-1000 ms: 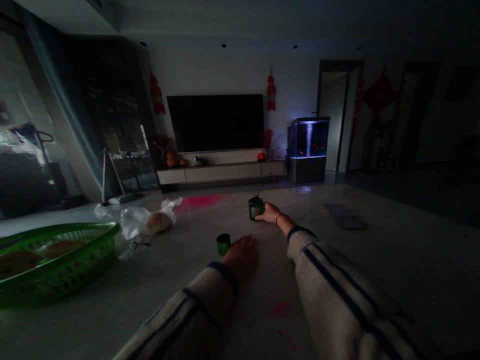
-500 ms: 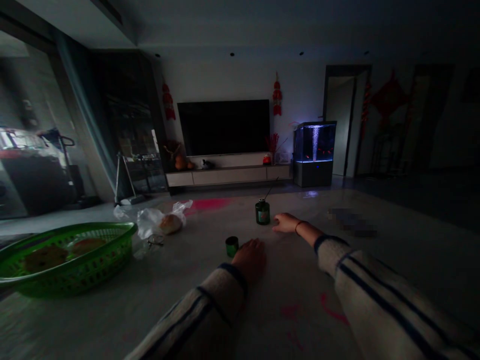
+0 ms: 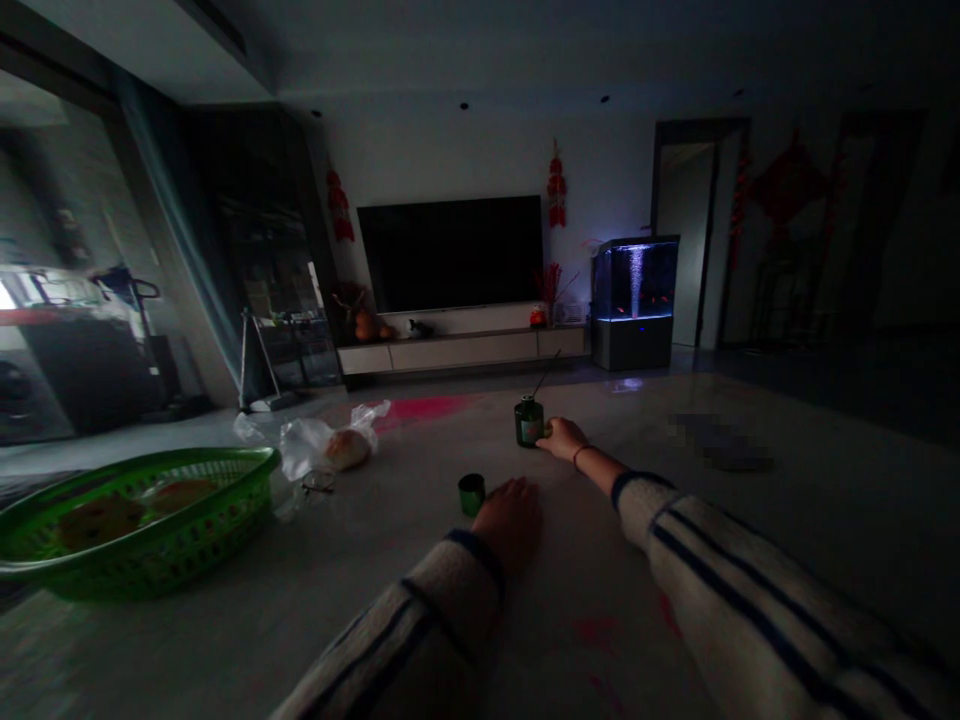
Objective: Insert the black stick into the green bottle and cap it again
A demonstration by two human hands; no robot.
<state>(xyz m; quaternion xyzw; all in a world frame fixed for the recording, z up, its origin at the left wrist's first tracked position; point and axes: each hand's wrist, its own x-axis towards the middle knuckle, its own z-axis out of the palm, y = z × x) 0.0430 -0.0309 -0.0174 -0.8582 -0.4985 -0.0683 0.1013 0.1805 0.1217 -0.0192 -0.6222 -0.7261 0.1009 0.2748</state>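
A: Chg vs 0.5 s ago?
B: R hand (image 3: 562, 438) was lying apart from the bottle (image 3: 528, 424), to its right. Now the fingertips are against the bottle's right side. Bottle stands in the same spot on the table (image 3: 420, 580), far centre, upright.

A: Grip?
B: R: fingers curl toward the bottle and touch it. Too dark to tell whether they close round it. L hand (image 3: 511, 508): palm down, flat on the table, holds nothing, no chg. Small cup (image 3: 472, 494) just beside its fingertips, to the left.

A: Materials, shapes?
B: Bottle: short, round, dark green, glossy, w/ pale label and narrow neck. Thin dark stick (image 3: 541, 378) leans out of the neck, tilted right. Cup: low green cylinder, open top. Table: smooth, grey, matt, w/ faint red smears near the front edge. Sleeves (image 3: 720, 580): thick pale knit, dark stripes.

A: Surroundings?
B: Basket (image 3: 172, 540) at left: green plastic, perforated wall, shallow oval. Bag (image 3: 304, 445) behind it: thin, clear, crumpled, w/ a round bun (image 3: 346, 450) in it.
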